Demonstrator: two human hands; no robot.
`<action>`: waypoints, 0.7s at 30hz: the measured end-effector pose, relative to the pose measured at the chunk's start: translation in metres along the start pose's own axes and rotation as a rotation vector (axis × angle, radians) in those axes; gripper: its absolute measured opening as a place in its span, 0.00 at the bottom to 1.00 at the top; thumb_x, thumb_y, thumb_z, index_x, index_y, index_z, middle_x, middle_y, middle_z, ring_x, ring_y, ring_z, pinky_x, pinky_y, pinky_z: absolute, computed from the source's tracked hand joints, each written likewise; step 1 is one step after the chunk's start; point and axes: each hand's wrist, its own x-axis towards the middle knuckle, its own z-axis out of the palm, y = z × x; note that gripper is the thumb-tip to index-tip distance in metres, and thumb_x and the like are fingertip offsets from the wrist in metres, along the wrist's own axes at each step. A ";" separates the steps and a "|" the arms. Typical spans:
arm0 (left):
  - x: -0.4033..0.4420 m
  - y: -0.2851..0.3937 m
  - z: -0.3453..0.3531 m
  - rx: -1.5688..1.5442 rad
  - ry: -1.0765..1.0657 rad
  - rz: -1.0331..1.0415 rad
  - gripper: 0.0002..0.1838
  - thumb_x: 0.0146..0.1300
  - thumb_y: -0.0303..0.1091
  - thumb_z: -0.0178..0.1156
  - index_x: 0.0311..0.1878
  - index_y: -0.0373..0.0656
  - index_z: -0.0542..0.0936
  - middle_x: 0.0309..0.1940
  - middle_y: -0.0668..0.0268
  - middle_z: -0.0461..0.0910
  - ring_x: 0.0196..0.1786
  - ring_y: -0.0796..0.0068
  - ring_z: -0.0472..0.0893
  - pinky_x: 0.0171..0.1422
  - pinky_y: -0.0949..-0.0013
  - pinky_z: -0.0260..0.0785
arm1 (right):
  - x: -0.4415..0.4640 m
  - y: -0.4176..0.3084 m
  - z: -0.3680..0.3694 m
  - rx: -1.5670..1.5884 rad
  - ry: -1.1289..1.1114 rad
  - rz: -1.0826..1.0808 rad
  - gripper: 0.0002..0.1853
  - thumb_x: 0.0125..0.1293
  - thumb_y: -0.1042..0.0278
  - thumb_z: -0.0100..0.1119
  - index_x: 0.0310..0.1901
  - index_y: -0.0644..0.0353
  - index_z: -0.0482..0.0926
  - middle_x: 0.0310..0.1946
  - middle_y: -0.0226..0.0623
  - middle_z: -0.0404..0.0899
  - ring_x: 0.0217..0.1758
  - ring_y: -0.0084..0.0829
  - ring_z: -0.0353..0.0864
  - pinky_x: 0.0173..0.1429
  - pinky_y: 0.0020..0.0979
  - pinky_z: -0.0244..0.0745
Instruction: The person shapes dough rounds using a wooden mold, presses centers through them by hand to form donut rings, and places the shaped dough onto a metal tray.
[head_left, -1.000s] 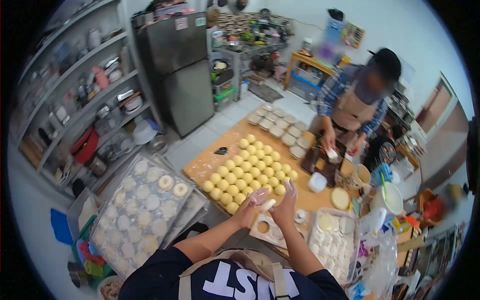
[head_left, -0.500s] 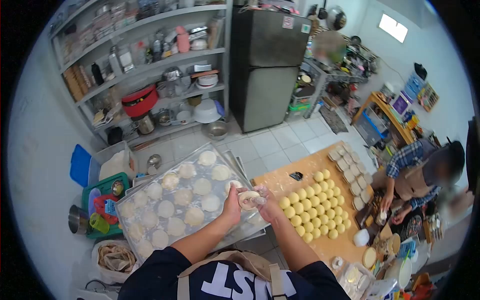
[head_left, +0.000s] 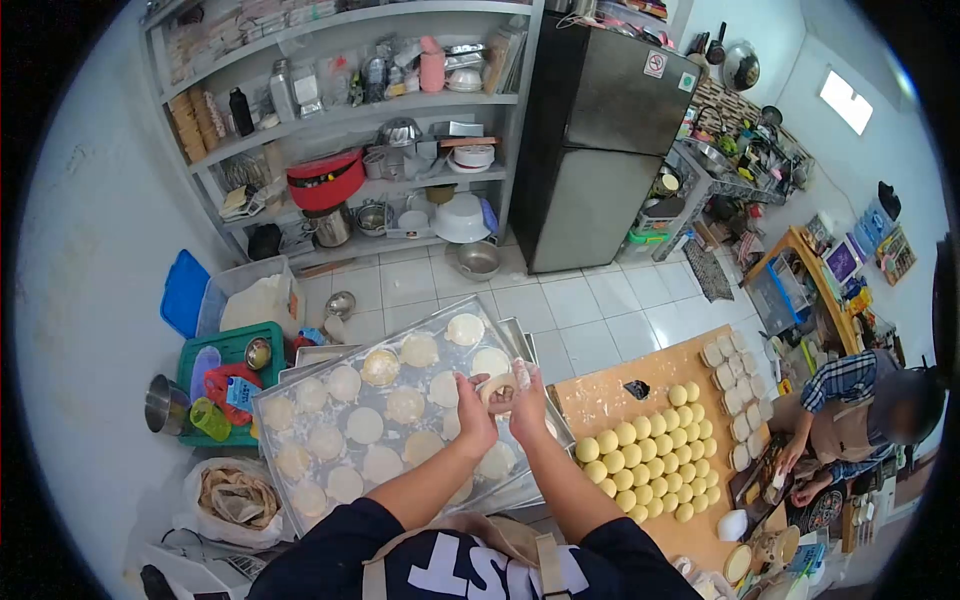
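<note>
My left hand (head_left: 476, 414) and right hand (head_left: 528, 408) curl, partly closed, around a ring of dough (head_left: 487, 388), apparently to support its rim from both sides; I hold it above the tray (head_left: 441, 323), where flat rounds (head_left: 365, 425) lie mostly apart, probably against sticking.

One head-worn fisheye camera looks forward and down — wearer's shirt (head_left: 475, 572) close at bottom centre, refrigerator (head_left: 605, 145) farther off, upper right of centre.

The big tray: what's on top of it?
Pale dough circles lie on the tray. The left hand and right hand hide part, so what's there can't be seen.
</note>
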 end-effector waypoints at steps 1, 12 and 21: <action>0.005 0.008 -0.001 0.160 -0.070 -0.044 0.33 0.70 0.65 0.37 0.44 0.40 0.73 0.31 0.62 0.78 0.33 0.75 0.78 0.40 0.72 0.71 | -0.001 -0.004 -0.002 -0.107 -0.082 0.026 0.16 0.69 0.56 0.57 0.50 0.56 0.71 0.38 0.30 0.75 0.40 0.20 0.74 0.39 0.24 0.72; 0.030 0.011 -0.010 0.429 -0.287 -0.235 0.36 0.67 0.69 0.35 0.43 0.43 0.74 0.38 0.61 0.79 0.40 0.71 0.79 0.46 0.65 0.72 | 0.004 -0.019 -0.013 -0.474 -0.249 0.149 0.14 0.70 0.58 0.53 0.50 0.57 0.71 0.41 0.33 0.76 0.42 0.23 0.76 0.41 0.25 0.73; 0.019 0.021 0.005 0.478 -0.306 -0.243 0.38 0.68 0.69 0.29 0.44 0.43 0.75 0.35 0.61 0.81 0.39 0.67 0.80 0.46 0.65 0.72 | 0.011 -0.007 -0.026 -0.207 -0.104 0.032 0.17 0.70 0.57 0.53 0.52 0.60 0.71 0.40 0.35 0.77 0.38 0.23 0.78 0.38 0.25 0.73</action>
